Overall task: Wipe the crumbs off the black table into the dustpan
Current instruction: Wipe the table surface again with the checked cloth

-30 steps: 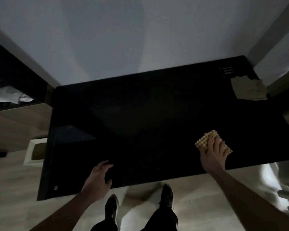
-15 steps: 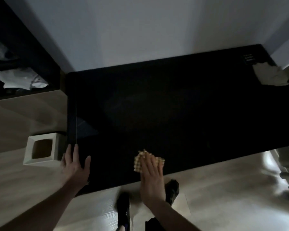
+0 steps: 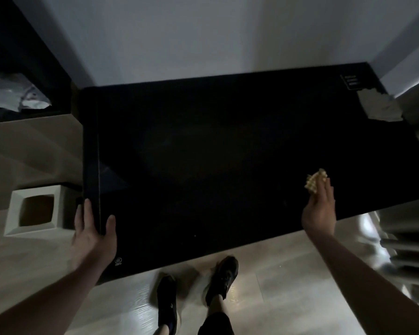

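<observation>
a: where does each hand sit, and why?

b: the left hand (image 3: 92,234) grips the left edge of the black table (image 3: 215,153), fingers outside the edge and thumb on top, probably to brace the body. the right hand (image 3: 321,209) hangs over the near right part of the top, fingers curled round a checked cloth (image 3: 316,181) bunched at the fingertips; whether the cloth touches the surface cannot be told.

a: and the crumbs and dustpan?

b: one pale speck (image 3: 195,235) shows near the front edge; the dark hides any others. no dustpan is in view. a white square bin (image 3: 34,211) stands on the floor just beside the table's left edge, a likely catcher for a leftward sweep.

a: anything else?

b: a crumpled grey rag (image 3: 380,107) lies at the far right corner, well apart from both hands.
</observation>
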